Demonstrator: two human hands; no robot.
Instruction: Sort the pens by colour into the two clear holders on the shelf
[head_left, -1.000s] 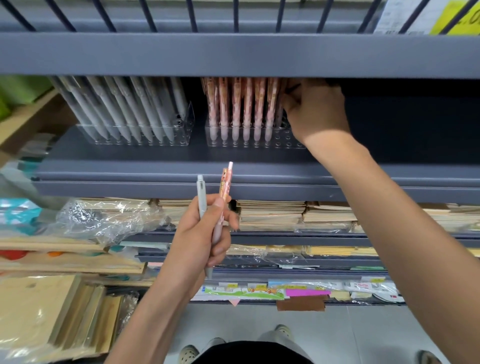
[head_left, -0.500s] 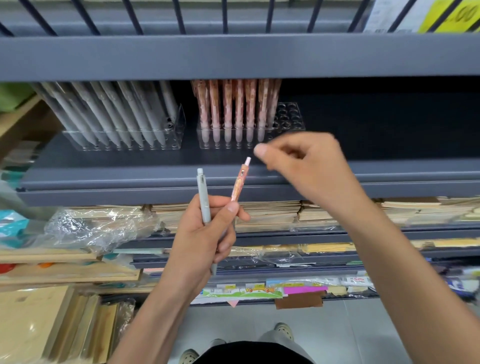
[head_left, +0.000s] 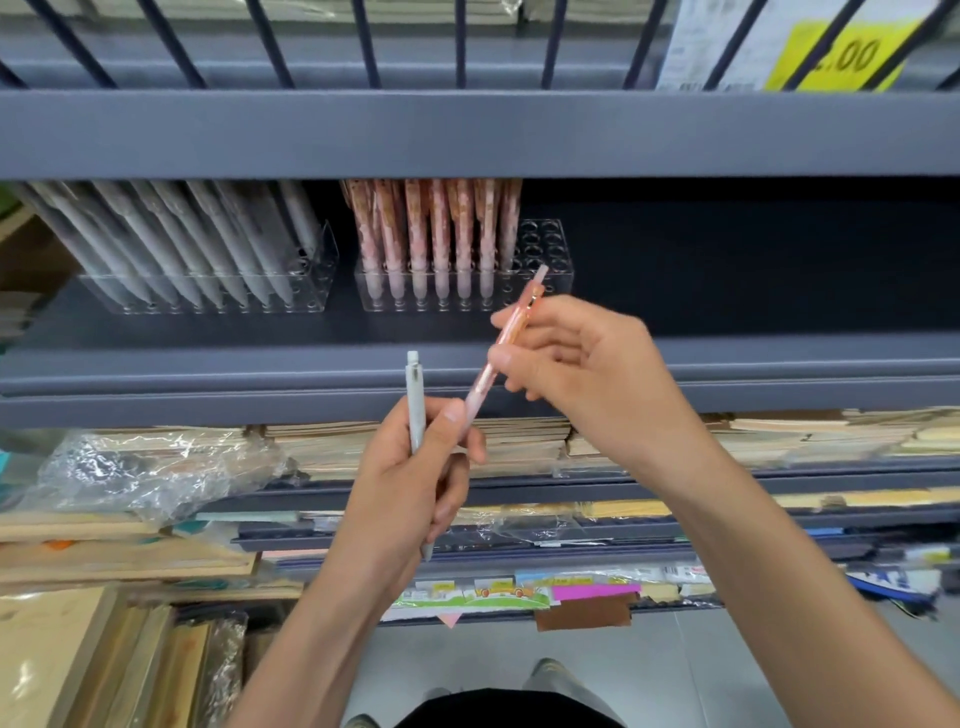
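My left hand (head_left: 410, 483) holds a pale grey pen (head_left: 415, 405) upright in front of the shelf edge. A pink patterned pen (head_left: 511, 332) slants up to the right; my right hand (head_left: 582, 374) pinches its middle while its lower end still touches my left thumb. On the grey shelf (head_left: 727, 322) stand two clear holders. The left holder (head_left: 218, 299) is filled with several grey pens. The right holder (head_left: 545, 254) carries several pink pens, with empty holes at its right end.
A grey shelf beam (head_left: 467, 135) hangs low over the holders, with dark bars and a yellow price tag (head_left: 841, 54) above. Below are stacks of notebooks (head_left: 519, 441), crumpled plastic wrap (head_left: 150, 473) and wooden boards (head_left: 62, 654) at lower left.
My right hand came back from the pink holder, moved down toward my left hand and closed on the pink pen. The left hand stayed in place with the grey pen.
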